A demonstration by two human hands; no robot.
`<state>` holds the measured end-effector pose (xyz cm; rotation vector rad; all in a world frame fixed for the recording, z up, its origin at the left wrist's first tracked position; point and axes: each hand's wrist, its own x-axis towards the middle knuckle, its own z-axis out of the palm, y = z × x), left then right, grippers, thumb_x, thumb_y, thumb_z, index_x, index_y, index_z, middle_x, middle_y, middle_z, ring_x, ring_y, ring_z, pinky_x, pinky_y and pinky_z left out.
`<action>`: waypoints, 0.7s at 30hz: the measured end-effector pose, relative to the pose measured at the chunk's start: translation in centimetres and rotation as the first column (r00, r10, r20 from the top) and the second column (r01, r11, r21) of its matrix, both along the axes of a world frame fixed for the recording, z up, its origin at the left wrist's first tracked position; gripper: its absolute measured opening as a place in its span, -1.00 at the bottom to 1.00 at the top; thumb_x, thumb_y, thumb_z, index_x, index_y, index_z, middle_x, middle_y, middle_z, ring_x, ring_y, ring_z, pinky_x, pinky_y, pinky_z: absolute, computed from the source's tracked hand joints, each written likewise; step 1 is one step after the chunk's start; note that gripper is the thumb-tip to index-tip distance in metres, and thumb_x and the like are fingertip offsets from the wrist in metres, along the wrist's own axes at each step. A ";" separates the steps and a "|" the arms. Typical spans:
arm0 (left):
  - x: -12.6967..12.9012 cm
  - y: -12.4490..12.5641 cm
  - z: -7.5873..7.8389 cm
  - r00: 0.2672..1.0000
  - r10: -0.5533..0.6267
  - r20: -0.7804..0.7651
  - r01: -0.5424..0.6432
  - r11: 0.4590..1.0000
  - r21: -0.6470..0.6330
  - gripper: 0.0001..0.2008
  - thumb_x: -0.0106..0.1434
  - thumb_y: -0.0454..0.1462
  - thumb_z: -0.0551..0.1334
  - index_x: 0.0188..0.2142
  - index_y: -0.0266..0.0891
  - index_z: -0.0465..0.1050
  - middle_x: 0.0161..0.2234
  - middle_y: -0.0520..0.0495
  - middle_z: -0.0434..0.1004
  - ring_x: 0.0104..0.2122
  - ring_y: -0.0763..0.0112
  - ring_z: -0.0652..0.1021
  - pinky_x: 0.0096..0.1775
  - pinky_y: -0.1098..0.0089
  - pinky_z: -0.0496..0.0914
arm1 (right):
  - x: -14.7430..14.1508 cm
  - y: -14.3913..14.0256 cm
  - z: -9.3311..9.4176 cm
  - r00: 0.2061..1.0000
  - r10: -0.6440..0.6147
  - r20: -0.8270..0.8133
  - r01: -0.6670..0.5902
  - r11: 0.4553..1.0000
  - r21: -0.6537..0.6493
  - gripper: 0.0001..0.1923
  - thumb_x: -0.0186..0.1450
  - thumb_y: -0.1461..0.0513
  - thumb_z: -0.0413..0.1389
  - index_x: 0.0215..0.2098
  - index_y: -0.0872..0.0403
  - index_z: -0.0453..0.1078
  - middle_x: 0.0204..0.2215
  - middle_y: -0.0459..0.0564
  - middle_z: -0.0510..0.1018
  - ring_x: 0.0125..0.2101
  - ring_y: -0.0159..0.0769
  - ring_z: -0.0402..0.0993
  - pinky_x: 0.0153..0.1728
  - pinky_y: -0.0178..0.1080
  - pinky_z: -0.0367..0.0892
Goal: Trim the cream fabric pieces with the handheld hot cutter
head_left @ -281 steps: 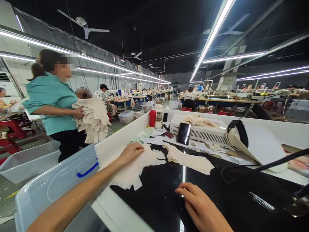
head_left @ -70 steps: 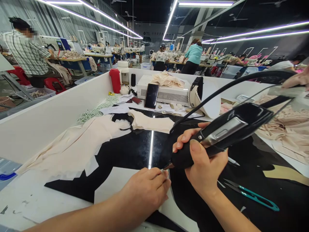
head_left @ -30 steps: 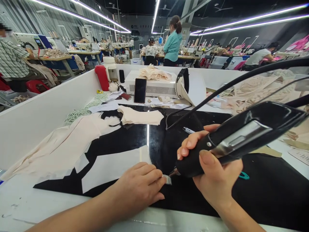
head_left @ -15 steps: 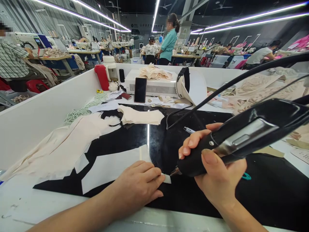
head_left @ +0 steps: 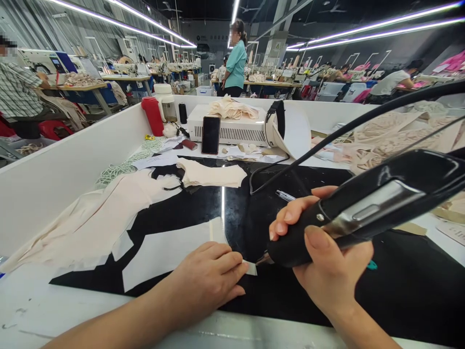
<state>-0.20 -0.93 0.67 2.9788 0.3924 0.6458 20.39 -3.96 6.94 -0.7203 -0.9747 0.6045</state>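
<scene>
My right hand (head_left: 327, 261) is wrapped round a black corded power cutter (head_left: 366, 208) with a silver panel and a thin metal tip. That tip points down-left and sits at the end of a narrow pale strip (head_left: 251, 268); I cannot tell if they touch. With bent fingers pressed together, my left hand (head_left: 210, 274) holds down the near right end of a white cut piece (head_left: 167, 249), which the strip sticks out from. Its fingertips partly cover the piece. Under all this lies a glossy black sheet (head_left: 269, 300).
Cream fabric (head_left: 90, 213) lies at left, and a small cream stack (head_left: 214, 173) farther back. A phone (head_left: 211, 134) leans on a white vented box (head_left: 232, 126). The cutter's black cable (head_left: 348, 123) arches across the right. A pen (head_left: 285, 195) lies near my right fingers.
My hands and the cutter are almost where they were, with the cutter shifted very slightly right. In the background, a standing person in teal has moved left.
</scene>
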 end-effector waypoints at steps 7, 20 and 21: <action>0.0 0.0 0.2 1.000 0.003 -0.017 -0.003 1.000 -0.002 -0.73 0.63 -0.15 0.30 0.15 -0.30 0.52 -0.02 -0.08 0.66 -0.06 0.19 0.60 -0.01 0.18 0.53 | -0.1 -0.1 0.1 1.000 -0.004 0.016 0.004 1.000 -0.014 -0.56 0.28 0.07 0.53 0.01 -0.10 0.49 -0.40 -0.18 0.59 -0.54 -0.28 0.56 -0.57 -0.20 0.58; 0.0 0.1 0.1 1.000 0.001 -0.018 -0.001 1.000 0.003 -0.73 0.62 -0.15 0.31 0.15 -0.29 0.52 -0.03 -0.09 0.67 -0.06 0.19 0.61 -0.01 0.18 0.54 | 0.2 -0.8 0.0 0.999 0.045 0.004 -0.045 0.999 0.011 -0.62 0.33 0.13 0.50 0.04 -0.09 0.52 -0.37 -0.17 0.61 -0.49 -0.30 0.58 -0.53 -0.25 0.58; 0.1 0.1 0.2 1.000 0.003 -0.017 -0.003 1.000 0.004 -0.73 0.62 -0.15 0.31 0.15 -0.29 0.52 -0.03 -0.09 0.67 -0.06 0.19 0.62 0.00 0.18 0.54 | 0.1 -0.9 0.0 0.999 0.054 0.009 -0.054 0.999 0.010 -0.62 0.34 0.13 0.49 0.05 -0.09 0.52 -0.38 -0.17 0.62 -0.49 -0.30 0.58 -0.53 -0.25 0.58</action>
